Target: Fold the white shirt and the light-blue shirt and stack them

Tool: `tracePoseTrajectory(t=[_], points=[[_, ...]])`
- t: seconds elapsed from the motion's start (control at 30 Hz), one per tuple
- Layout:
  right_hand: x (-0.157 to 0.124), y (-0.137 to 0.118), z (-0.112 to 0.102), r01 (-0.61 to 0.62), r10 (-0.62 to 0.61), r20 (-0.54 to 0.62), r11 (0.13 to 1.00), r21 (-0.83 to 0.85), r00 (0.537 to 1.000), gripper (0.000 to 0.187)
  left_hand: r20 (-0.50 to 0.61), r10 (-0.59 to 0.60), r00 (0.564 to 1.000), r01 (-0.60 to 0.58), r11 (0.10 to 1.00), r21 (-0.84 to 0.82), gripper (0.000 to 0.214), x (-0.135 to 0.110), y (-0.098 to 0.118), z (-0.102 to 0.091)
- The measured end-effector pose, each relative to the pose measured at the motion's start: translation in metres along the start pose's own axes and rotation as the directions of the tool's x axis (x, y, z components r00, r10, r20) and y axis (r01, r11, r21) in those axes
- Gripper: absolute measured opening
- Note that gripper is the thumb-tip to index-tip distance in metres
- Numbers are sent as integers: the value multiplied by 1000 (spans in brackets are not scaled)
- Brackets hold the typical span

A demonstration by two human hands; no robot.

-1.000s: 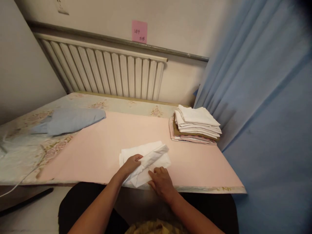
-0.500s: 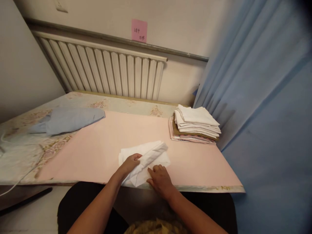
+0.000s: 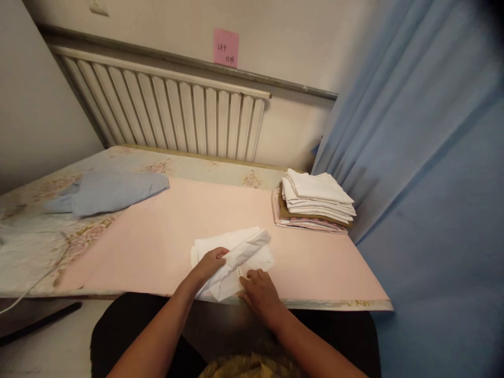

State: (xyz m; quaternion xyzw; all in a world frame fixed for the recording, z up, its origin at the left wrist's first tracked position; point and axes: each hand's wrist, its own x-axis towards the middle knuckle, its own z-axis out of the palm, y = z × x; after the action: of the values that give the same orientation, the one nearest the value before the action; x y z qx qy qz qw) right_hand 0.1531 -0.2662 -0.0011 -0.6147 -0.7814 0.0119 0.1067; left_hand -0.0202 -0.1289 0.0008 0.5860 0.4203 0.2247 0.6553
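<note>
A white cloth point(image 3: 252, 247), partly folded, lies near the front edge of the pink-covered table point(image 3: 177, 220). My left hand point(image 3: 210, 262) is closed on a fold at the cloth's left side. My right hand point(image 3: 260, 291) rests on the cloth's near right corner with its fingers curled and pinching the fabric. A rolled fold runs diagonally between the two hands.
A stack of folded white and coloured cloths point(image 3: 315, 202) sits at the back right. A light blue garment point(image 3: 114, 190) lies at the left. A blue curtain point(image 3: 425, 173) hangs on the right, a radiator point(image 3: 165, 113) stands behind, and a white cord point(image 3: 27, 291) trails off the left edge.
Both hands stay on the white cloth with only slight shifts; my right hand has edged a little toward the fold. The view has drifted slightly.
</note>
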Motion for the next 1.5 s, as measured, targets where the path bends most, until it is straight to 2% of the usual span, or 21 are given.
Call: tracePoseTrajectory(t=[0.1, 0.27, 0.4, 0.7, 0.93, 1.1, 1.33, 1.5], points=[[2, 0, 2, -5, 5, -9, 1000, -10, 1000, 37, -7, 3, 1000, -3, 1000, 10, 32, 0, 0, 0], [-6, 2, 4, 18, -16, -45, 999, 33, 999, 33, -22, -6, 1000, 6, 1000, 27, 32, 0, 2, 1], [-9, 2, 6, 22, -20, -46, 999, 45, 999, 42, -19, -14, 1000, 15, 1000, 24, 33, -1, 2, 1], [4, -1, 4, -14, 13, -27, 999, -30, 1000, 47, -17, -9, 1000, 10, 1000, 21, 33, -2, 1, 1], [10, 3, 8, -10, 8, -32, 999, -45, 999, 53, -6, 4, 1000, -4, 1000, 19, 30, -6, 8, 1], [15, 5, 7, 11, -13, -34, 999, -45, 999, 53, -6, 7, 1000, -7, 999, 49, 31, -5, 6, 1], [22, 5, 9, -5, 3, -41, 999, -47, 999, 47, 7, 50, 999, -50, 976, 212, 34, -2, 2, 2], [20, 3, 12, -20, 18, -55, 999, -34, 998, 38, 19, 149, 989, -142, 891, 431, 31, -10, 8, 8]])
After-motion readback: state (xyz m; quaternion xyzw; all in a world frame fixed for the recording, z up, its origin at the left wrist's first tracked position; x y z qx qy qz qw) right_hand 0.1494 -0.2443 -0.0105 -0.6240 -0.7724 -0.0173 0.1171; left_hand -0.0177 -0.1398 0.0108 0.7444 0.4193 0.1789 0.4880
